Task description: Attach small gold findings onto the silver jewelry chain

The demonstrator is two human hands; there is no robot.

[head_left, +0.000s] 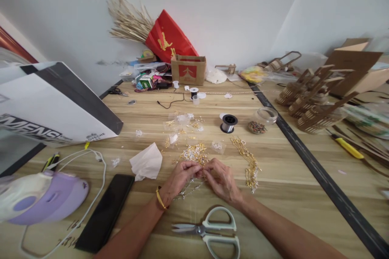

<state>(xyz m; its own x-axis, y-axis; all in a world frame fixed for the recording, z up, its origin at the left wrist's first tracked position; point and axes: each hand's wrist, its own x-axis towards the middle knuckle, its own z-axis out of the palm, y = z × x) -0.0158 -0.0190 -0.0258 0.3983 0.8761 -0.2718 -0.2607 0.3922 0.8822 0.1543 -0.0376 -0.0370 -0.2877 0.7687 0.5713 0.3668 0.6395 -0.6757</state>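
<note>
Left hand [178,176] pinches a silvery strand [183,194], seemingly near its end, thumb and finger close since the pieces are tiny; right hand [224,180] bends its fingertips in to the same spot, can't tell whether they grip anything. Slack lies on the tabletop [291,210] just below, probably so its weight doesn't pull. Loose gold and silver pile [194,153] sits right beyond my fingertips, handy reach. Scissors [199,230] lie between my forearms, blades pointing left, presumably parked close. Gold chains [251,166] are laid lengthwise at right, likely against tangling. Wire spool [228,123] stands upright farther back; clear jar [263,120] near it contains small dark bits, I guess to stop scattering.
</note>
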